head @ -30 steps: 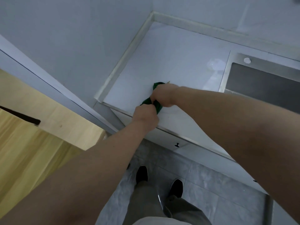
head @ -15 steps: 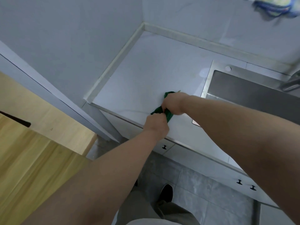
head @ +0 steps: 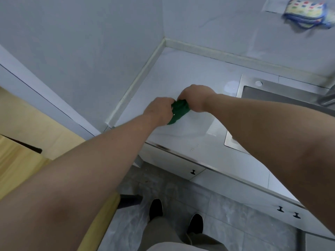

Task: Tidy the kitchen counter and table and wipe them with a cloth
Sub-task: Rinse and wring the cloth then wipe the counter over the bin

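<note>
Small dark green fabric cloth [head: 179,111], scrunched into a tight, twisted wad. Gripped at its near-left end by the left hand [head: 159,110] and at its far-right end by the right hand [head: 196,98], with only the middle and a short lower tail showing between the two fists. Low over the pale grey-white glossy stone table [head: 181,69], contact with it unclear. Over the table's left part, nearer the front edge than the back corner.

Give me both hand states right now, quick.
Left hand: closed, gripping the green cloth.
Right hand: closed, gripping the other end of the same cloth.
</note>
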Motion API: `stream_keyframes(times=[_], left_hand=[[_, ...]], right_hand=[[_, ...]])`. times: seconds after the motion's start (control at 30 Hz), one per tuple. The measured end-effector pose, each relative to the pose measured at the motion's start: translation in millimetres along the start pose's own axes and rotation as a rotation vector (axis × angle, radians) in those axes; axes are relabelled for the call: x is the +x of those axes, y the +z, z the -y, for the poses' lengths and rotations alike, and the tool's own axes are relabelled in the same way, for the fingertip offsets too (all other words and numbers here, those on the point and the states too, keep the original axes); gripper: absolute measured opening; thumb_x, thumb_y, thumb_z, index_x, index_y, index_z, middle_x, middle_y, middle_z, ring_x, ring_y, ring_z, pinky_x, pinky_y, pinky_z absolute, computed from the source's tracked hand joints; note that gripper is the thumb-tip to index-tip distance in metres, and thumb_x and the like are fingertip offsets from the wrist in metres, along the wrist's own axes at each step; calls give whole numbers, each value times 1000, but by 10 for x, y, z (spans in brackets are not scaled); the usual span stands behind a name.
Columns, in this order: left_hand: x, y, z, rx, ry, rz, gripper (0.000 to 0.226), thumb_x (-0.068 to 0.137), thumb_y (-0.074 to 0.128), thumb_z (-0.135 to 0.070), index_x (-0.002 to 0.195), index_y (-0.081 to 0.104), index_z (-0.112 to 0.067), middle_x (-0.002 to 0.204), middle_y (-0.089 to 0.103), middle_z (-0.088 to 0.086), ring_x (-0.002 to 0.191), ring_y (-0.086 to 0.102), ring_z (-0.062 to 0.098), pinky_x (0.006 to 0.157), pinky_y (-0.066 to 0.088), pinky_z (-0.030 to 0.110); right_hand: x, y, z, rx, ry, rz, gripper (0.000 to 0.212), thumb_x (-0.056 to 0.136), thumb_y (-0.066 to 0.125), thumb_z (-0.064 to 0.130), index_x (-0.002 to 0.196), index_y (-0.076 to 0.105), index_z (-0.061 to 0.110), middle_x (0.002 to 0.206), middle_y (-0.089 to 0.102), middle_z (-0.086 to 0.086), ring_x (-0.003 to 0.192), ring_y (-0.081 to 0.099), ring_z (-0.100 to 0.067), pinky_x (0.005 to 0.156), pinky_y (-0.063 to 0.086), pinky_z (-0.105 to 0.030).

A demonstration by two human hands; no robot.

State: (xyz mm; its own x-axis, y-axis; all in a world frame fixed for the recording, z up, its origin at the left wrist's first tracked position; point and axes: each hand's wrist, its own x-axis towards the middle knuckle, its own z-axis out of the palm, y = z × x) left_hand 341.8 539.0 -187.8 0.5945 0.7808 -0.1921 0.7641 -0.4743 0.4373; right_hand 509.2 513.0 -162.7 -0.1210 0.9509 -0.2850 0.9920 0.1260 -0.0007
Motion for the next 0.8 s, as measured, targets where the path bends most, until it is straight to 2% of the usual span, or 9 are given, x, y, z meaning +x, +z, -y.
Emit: stream_keyframes(times=[0.13, 0.27, 0.33, 0.43, 0.53, 0.6, 0.67, 0.73, 0.8], left_hand=[[296, -257, 253, 60, 76, 0, 31, 101, 46, -12, 126, 64, -11, 117, 67, 13, 103, 62, 28, 87, 49, 34], [629, -492, 510, 169, 177, 11, 34, 100, 46, -8, 129, 64, -14, 117, 68, 12, 102, 63, 27, 88, 51, 37], [799, -614, 613, 218, 222, -9, 36, 98, 49, -5, 129, 65, -15, 117, 69, 12, 101, 64, 28, 89, 52, 38], [1052, -728, 743, 291, 294, -53, 42, 93, 52, 0, 129, 65, -17, 115, 69, 13, 101, 64, 32, 90, 51, 41], [1263, -735, 859, 428, 344, -47, 46, 88, 50, 5, 129, 63, -13, 120, 65, 17, 108, 61, 36, 93, 48, 45], [1350, -641, 1000, 529, 342, 46, 44, 90, 51, 4, 131, 60, -8, 130, 59, 20, 118, 56, 37, 100, 44, 45], [1370, -489, 1151, 615, 281, 198, 37, 96, 52, -3, 132, 59, -7, 132, 57, 19, 118, 56, 35, 101, 44, 44], [1382, -351, 1271, 712, 196, 308, 36, 100, 51, -18, 134, 57, -7, 131, 58, 14, 118, 56, 35, 100, 45, 43], [1417, -277, 1330, 667, 93, 361, 41, 102, 49, -28, 137, 54, -6, 132, 56, 13, 122, 53, 35, 100, 42, 40]], right_hand=[[205, -101, 73, 31, 78, -33, 38, 89, 52, 4, 120, 64, 23, 104, 63, -3, 93, 60, -25, 72, 51, -37], [478, -164, 156, 42, 167, -95, 32, 90, 56, 9, 118, 64, 22, 99, 61, -3, 90, 61, -25, 70, 51, -37], [630, -171, 202, 57, 207, -147, 33, 90, 57, 11, 121, 63, 21, 104, 61, -5, 93, 62, -27, 73, 53, -39], [841, -88, 289, 70, 267, -221, 38, 92, 56, 13, 130, 57, 17, 113, 58, -10, 102, 60, -30, 71, 45, -37], [1004, 54, 370, 43, 313, -269, 37, 94, 51, 12, 131, 54, 13, 117, 57, -13, 107, 57, -32, 71, 38, -37], [1127, 197, 453, 78, 318, -219, 32, 97, 46, 12, 127, 56, 11, 117, 57, -13, 103, 58, -31, 71, 38, -37], [1249, 361, 567, 149, 301, -88, 28, 99, 43, 10, 122, 59, 9, 116, 59, -11, 97, 60, -28, 72, 43, -36], [1366, 499, 662, 189, 269, 38, 26, 100, 43, 7, 118, 60, 8, 117, 63, -11, 102, 62, -27, 80, 52, -38], [1473, 521, 699, 200, 265, 81, 25, 99, 45, 6, 118, 61, 7, 119, 64, -13, 107, 62, -28, 85, 54, -38]])
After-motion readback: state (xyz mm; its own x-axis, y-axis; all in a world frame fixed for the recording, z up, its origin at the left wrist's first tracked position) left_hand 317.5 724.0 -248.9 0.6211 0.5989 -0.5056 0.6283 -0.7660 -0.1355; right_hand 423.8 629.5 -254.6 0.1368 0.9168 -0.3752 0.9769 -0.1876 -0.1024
